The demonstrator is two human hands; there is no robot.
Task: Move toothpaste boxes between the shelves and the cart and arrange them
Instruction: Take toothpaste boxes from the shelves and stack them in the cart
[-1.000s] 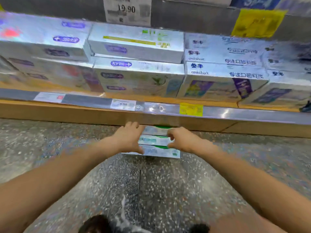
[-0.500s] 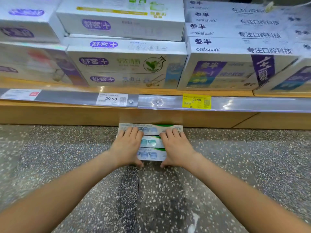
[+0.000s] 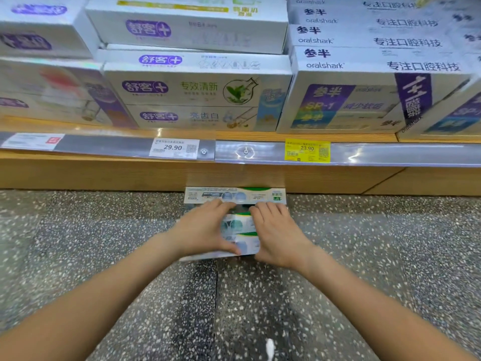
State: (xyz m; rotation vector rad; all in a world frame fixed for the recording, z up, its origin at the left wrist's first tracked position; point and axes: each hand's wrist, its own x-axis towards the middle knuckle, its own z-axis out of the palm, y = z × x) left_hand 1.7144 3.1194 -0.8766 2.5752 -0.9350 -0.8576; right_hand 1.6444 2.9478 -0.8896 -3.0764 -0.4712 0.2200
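Observation:
Several white-and-green toothpaste boxes (image 3: pixel 240 230) lie side by side on the speckled floor, right against the shelf's wooden base. My left hand (image 3: pixel 205 230) grips the left part of the near boxes, fingers over the top and thumb curled at the near edge. On their right part, my right hand (image 3: pixel 278 235) holds them the same way. The near edge of these boxes looks slightly raised and blurred. The farthest box (image 3: pixel 234 195) lies flat against the base, just beyond my fingertips.
Above the base runs the bottom shelf's price rail (image 3: pixel 377 153) with white and yellow tags. Large white toothpaste packs (image 3: pixel 197 92) and oralshark packs (image 3: pixel 351 100) are stacked on that shelf. Terrazzo floor (image 3: pixel 104 243) spreads to both sides. No cart is in view.
My head has dropped closer to the floor. Both hands have shifted from the sides of the boxes onto their tops, and the thumbs now hook the near edge.

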